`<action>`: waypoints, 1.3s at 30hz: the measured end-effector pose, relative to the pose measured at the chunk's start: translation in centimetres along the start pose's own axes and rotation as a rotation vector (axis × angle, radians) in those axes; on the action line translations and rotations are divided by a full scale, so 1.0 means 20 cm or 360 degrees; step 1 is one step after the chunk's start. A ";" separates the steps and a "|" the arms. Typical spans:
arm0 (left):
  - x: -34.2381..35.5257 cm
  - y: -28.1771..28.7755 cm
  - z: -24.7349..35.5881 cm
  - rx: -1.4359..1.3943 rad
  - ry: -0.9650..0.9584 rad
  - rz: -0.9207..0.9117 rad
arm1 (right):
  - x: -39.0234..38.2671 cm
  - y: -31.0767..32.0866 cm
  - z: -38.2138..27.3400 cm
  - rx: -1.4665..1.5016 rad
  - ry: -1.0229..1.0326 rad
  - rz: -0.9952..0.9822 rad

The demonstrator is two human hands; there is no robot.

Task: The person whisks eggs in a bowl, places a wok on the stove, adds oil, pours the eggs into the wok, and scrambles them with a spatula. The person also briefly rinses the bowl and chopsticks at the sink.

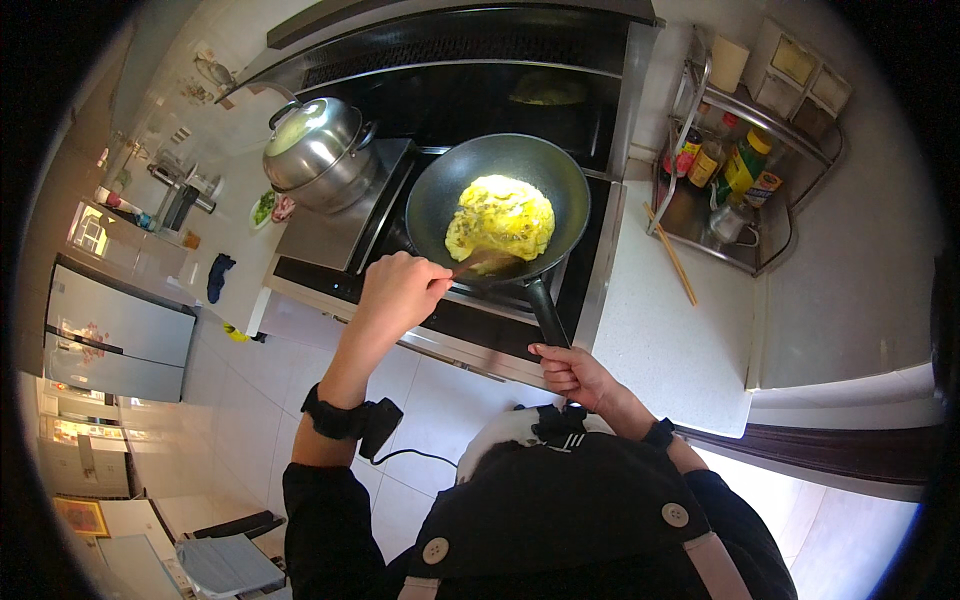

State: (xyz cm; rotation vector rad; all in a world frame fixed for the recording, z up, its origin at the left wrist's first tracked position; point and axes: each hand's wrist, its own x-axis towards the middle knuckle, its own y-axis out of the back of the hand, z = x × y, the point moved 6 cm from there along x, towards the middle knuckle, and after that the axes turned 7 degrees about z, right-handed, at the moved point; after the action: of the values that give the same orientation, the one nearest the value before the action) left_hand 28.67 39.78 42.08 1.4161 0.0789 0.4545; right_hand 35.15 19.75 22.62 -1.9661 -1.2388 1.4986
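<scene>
A dark wok-like frying pan [428, 205] sits on the stove, and a yellow egg omelette [500, 215] spreads over its bottom. My left hand [398, 288] grips a brown spatula [482, 262], whose blade reaches into the pan at the near edge of the egg. The blade's tip is hard to make out against the egg. Around the end of the pan's black handle [546, 312] the fingers of my right hand [578, 376] are closed.
A steel lidded pot [318, 155] stands left of the pan. Beyond it lies a plate of chopped greens [263, 208] beside some pinkish meat [283, 207]. Chopsticks [674, 260] rest on the right counter near a metal rack [775, 118] of bottles. A cable hangs from my left wrist.
</scene>
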 end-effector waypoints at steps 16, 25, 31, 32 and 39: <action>0.02 -0.26 0.01 -0.0240 0.0022 0.0260 | 0.00 0.00 0.01 0.0021 0.0020 -0.0008; -0.07 0.04 -0.10 0.0057 0.0057 0.0010 | 0.00 0.00 0.00 -0.0008 0.0047 0.0019; -0.08 0.17 -0.10 0.0248 0.0123 0.0038 | 0.01 0.01 0.00 0.0026 0.0044 -0.0016; -0.08 0.19 -0.11 0.0224 0.0164 0.0031 | 0.01 0.01 0.01 0.0033 0.0046 -0.0033; 0.00 0.17 -0.10 0.0086 0.0154 0.0410 | 0.01 0.02 0.02 0.0062 0.0049 -0.0052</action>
State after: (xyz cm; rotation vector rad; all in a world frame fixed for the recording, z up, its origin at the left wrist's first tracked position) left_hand 27.17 41.85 45.09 1.4634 -0.0136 0.7387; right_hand 35.00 19.72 22.13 -1.9279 -1.2136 1.4601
